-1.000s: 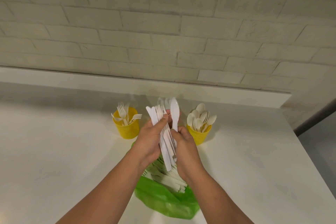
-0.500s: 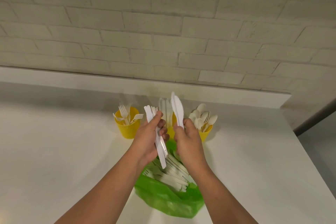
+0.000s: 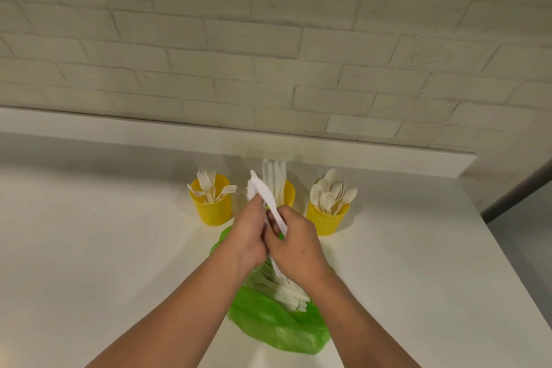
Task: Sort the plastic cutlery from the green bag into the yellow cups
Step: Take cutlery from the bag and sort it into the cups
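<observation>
A green bag is seen nearest on the white counter, loose cutlery spilling from its mouth. Above it, a bunch of white knives is gripped in the closed left hand and pinched by the curled right hand. Beyond stand three yellow cups: forks, knives, spoons.

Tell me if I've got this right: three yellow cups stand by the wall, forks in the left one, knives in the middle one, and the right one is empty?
Not quite. The head view shows the right yellow cup full of spoons, not empty. The rest holds: forks in the left cup, knives in the middle cup.
</observation>
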The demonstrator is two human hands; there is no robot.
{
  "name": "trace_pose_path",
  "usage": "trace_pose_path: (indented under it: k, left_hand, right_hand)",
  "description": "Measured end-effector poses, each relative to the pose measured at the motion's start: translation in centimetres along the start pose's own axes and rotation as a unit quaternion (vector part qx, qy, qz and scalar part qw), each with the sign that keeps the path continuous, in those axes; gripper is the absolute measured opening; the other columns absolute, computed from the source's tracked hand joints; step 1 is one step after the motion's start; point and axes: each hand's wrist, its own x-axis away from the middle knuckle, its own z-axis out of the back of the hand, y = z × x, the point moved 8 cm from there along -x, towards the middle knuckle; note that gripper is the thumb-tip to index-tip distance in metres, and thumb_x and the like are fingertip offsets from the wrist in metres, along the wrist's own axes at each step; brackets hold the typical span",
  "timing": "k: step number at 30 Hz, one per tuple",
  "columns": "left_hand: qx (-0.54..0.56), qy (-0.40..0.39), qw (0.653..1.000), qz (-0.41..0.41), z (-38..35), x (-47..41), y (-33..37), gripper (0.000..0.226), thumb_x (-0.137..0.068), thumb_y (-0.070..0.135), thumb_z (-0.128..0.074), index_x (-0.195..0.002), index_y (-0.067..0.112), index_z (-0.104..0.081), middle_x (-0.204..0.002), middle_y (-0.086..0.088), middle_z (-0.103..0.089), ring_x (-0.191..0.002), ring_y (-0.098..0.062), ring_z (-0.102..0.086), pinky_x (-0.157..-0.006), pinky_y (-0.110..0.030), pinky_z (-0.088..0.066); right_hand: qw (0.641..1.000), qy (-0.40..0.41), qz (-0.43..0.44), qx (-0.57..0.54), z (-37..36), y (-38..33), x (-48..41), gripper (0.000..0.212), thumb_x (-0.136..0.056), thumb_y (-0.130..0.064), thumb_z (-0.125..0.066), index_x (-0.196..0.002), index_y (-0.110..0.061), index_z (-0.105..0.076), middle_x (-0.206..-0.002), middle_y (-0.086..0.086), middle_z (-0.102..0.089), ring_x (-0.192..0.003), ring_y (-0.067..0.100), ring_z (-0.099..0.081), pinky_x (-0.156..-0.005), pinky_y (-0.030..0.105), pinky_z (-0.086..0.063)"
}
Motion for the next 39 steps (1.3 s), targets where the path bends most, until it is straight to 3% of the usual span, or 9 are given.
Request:
trace_pose_path:
  k: [4, 9, 12, 18, 25, 28, 31, 35, 39]
  left_hand:
    - [-0.010, -0.024, 1.000, -0.008, -0.5, 0.7, 0.3, 0.047, -0.096, 0.056, -0.059, -0.062, 0.024, -0.070, -0.063, -0.005, -0.055, -0.060, -0.018, -0.055, -0.067, -0.033, -0.046]
    - [0.056, -0.051, 0.997, -0.017, -0.9, 1.0, 0.2, 0.055, -0.096, 0.063, -0.046, -0.074, 0.021, -0.073, -0.062, -0.004, -0.061, -0.061, -0.020, -0.066, -0.068, -0.034, -0.052]
    - [0.095, -0.041, 0.995, 0.007, -0.3, 0.6, -0.1, 0.049, -0.098, 0.048, -0.035, -0.101, 0.011, -0.067, -0.078, -0.012, -0.067, -0.080, -0.029, -0.066, -0.075, -0.036, -0.052]
    - [0.071, -0.063, 0.995, 0.009, -0.5, 0.6, -0.4, 0.035, -0.091, 0.018, -0.040, -0.107, 0.007, -0.069, -0.091, -0.016, -0.071, -0.077, -0.029, -0.072, -0.074, -0.035, -0.058]
    - [0.043, -0.072, 0.996, -0.033, -0.3, 0.0, 0.0, 0.024, -0.095, 0.004, -0.054, -0.111, 0.002, -0.071, -0.092, -0.016, -0.072, -0.084, -0.029, -0.072, -0.080, -0.039, -0.061]
    - [-0.004, -0.087, 0.994, -0.064, -0.2, 0.1, 0.6, 0.026, -0.093, 0.006, -0.063, -0.118, 0.001, -0.069, -0.104, -0.021, -0.068, -0.093, -0.031, -0.067, -0.090, -0.045, -0.053]
    - [-0.052, -0.096, 0.988, -0.110, -0.5, 0.4, 1.2, 0.025, -0.089, 0.012, -0.072, -0.114, 0.010, -0.071, -0.092, -0.013, -0.065, -0.075, -0.018, -0.055, -0.075, -0.037, -0.045]
    - [-0.109, -0.114, 0.978, -0.141, -1.2, 0.8, 2.3, 0.019, -0.093, 0.010, -0.070, -0.112, 0.011, -0.064, -0.061, -0.002, -0.059, -0.050, -0.016, -0.050, -0.048, -0.027, -0.040]
    - [-0.156, -0.102, 0.963, -0.196, -1.3, 0.8, 4.3, 0.037, -0.088, 0.010, -0.077, -0.121, 0.002, -0.063, -0.065, 0.002, -0.058, -0.050, -0.010, -0.050, -0.051, -0.028, -0.037]
  right_hand:
    - [1.000, -0.013, -0.002, 0.023, -0.4, 0.3, -0.2, 0.025, -0.092, -0.022, -0.063, -0.072, -0.024, -0.047, -0.066, -0.003, -0.055, -0.055, 0.009, -0.046, -0.051, 0.021, -0.037]
    - [0.999, 0.001, -0.025, 0.046, -1.2, 1.0, -0.3, 0.010, -0.096, -0.021, -0.056, -0.090, -0.013, -0.053, -0.083, 0.008, -0.062, -0.068, 0.021, -0.056, -0.057, 0.030, -0.036]
    - [0.998, 0.015, -0.026, 0.048, -1.5, 1.1, -0.2, 0.010, -0.100, -0.021, -0.050, -0.098, -0.011, -0.054, -0.089, 0.010, -0.064, -0.075, 0.027, -0.059, -0.060, 0.036, -0.039]
    - [0.995, 0.061, -0.060, -0.056, -0.8, 2.1, -0.4, 0.015, -0.103, -0.014, -0.046, -0.093, -0.007, -0.055, -0.082, 0.010, -0.064, -0.073, 0.026, -0.059, -0.066, 0.043, -0.047]
    - [0.981, -0.012, -0.080, -0.175, -0.9, 2.8, -0.7, 0.017, -0.100, -0.032, -0.064, -0.108, -0.016, -0.067, -0.091, 0.001, -0.074, -0.082, 0.012, -0.071, -0.068, 0.022, -0.053]
    - [0.965, -0.067, -0.083, -0.239, -0.8, 3.2, -1.1, 0.019, -0.103, -0.022, -0.060, -0.118, -0.021, -0.071, -0.103, 0.001, -0.079, -0.097, 0.013, -0.074, -0.085, 0.029, -0.058]
    - [0.959, -0.113, -0.085, -0.247, -0.7, 3.0, -1.3, 0.023, -0.107, -0.021, -0.052, -0.122, -0.022, -0.070, -0.105, -0.001, -0.078, -0.103, 0.014, -0.072, -0.094, 0.034, -0.056]
    - [0.938, -0.164, -0.096, -0.289, -0.6, 2.3, -1.1, 0.027, -0.111, -0.017, -0.041, -0.130, -0.012, -0.060, -0.079, -0.006, -0.067, -0.080, 0.014, -0.066, -0.076, 0.024, -0.054]
    - [0.883, -0.225, -0.116, -0.396, -0.5, 1.4, -0.7, 0.022, -0.111, -0.027, -0.040, -0.124, -0.018, -0.053, -0.071, 0.009, -0.054, -0.053, 0.027, -0.058, -0.056, 0.035, -0.053]
